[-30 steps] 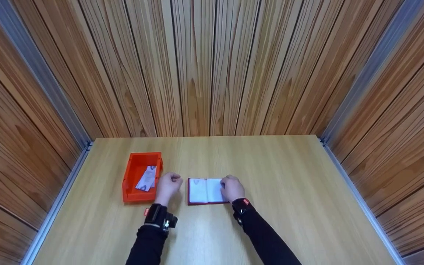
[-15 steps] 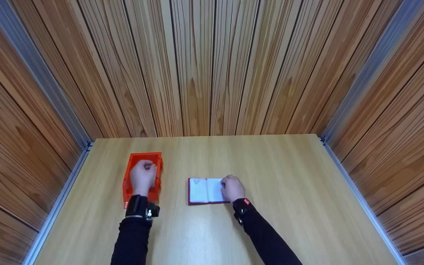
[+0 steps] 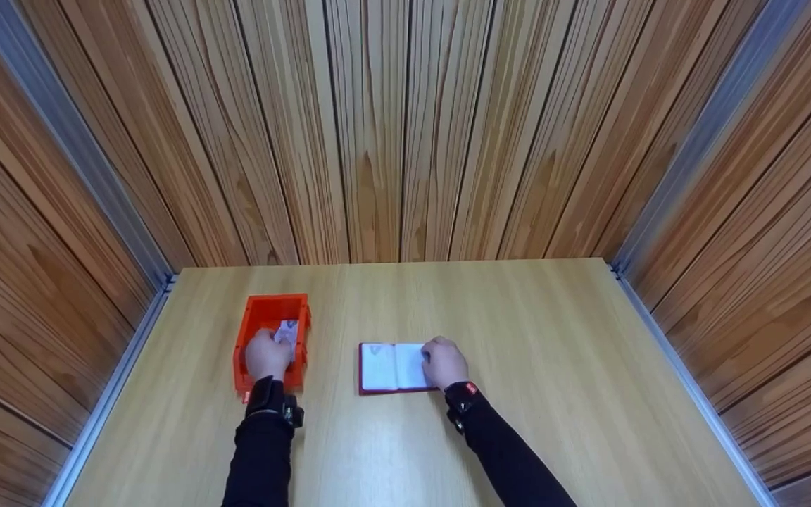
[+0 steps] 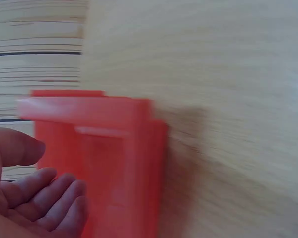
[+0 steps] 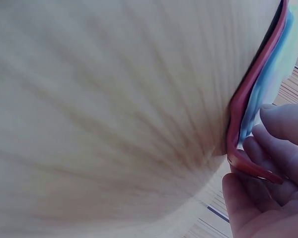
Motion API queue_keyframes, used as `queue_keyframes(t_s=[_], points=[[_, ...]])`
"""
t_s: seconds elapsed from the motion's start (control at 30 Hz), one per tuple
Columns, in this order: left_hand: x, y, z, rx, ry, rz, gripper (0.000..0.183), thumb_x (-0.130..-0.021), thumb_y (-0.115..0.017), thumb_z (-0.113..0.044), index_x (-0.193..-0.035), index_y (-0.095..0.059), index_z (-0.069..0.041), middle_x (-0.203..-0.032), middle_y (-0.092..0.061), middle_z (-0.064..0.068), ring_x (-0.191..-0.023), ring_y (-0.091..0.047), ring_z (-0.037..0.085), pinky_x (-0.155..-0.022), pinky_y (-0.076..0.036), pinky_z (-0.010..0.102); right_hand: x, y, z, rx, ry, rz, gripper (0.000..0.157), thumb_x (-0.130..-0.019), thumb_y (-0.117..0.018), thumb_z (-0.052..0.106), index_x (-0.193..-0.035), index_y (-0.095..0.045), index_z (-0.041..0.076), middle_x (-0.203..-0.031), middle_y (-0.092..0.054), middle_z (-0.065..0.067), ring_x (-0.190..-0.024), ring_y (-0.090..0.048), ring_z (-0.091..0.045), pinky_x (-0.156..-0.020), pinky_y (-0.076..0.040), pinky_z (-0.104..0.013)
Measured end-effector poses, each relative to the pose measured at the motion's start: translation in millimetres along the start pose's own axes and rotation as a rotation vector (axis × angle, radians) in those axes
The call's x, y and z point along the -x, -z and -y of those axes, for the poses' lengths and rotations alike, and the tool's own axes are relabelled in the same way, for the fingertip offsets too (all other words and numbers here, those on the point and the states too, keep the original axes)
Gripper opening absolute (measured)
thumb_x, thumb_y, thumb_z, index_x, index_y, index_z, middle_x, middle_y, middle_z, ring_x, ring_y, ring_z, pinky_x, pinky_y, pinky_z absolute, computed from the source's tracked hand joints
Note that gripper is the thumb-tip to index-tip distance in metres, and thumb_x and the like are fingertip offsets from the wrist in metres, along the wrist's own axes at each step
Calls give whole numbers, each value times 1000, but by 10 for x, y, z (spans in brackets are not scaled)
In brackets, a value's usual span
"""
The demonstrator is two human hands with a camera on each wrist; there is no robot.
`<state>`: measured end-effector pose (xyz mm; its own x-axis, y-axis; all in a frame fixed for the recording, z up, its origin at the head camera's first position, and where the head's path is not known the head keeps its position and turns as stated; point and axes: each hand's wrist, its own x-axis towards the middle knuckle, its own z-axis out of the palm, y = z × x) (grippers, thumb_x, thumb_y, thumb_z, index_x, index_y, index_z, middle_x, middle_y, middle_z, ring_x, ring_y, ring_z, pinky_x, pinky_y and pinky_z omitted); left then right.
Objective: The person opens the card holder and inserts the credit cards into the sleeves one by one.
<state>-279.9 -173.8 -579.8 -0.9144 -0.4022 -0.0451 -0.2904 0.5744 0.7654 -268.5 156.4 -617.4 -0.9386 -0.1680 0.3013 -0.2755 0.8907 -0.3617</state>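
A small red-covered booklet lies spread on the table in the head view, white pages up. My right hand grips its right edge. In the right wrist view, the thumb is on the page side and fingers reach round the red cover. Inside an orange-red plastic bin at the left is my left hand, beside pale printed paper slips and partly covering them. The left wrist view shows that hand's thumb apart from loosely bent fingers, nothing between them.
The light wood table carries the bin left of the booklet. Wood-plank walls enclose it at the back and sides, with metal rails along the side edges. Black wrist straps sit over dark sleeves.
My left hand has moved left from beside the booklet, over the bin and down into it, towards the slips. The right hand keeps its hold on the booklet.
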Motion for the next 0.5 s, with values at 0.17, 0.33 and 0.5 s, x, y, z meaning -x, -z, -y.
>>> queue_keyframes(t_s=[0.17, 0.33, 0.5], points=[[1, -45, 102, -66, 12, 23, 31, -90, -58, -7, -114, -57, 12, -108, -62, 30, -99, -56, 44, -91, -44, 54, 12, -9, -1, -21, -7, 8, 14, -76, -77, 1, -90, -74, 1, -90, -65, -10, -86, -63, -30, -78, -53, -42], [-24, -81, 140, -131, -43, 13, 26, -85, -59, -7, -105, -60, 11, -102, -63, 31, -96, -59, 48, -84, -45, 55, 17, -3, -15, -27, 15, -20, 14, -74, -77, 0, -87, -73, 2, -89, -65, -9, -87, -64, -31, -78, -53, -41], [-51, -91, 114, -179, -49, 38, 19, -84, -60, -5, -97, -61, 8, -96, -63, 27, -91, -59, 44, -79, -47, 53, 20, -9, -28, -35, 24, -27, 15, -73, -77, 0, -88, -73, 1, -89, -65, -9, -86, -64, -31, -78, -53, -41]])
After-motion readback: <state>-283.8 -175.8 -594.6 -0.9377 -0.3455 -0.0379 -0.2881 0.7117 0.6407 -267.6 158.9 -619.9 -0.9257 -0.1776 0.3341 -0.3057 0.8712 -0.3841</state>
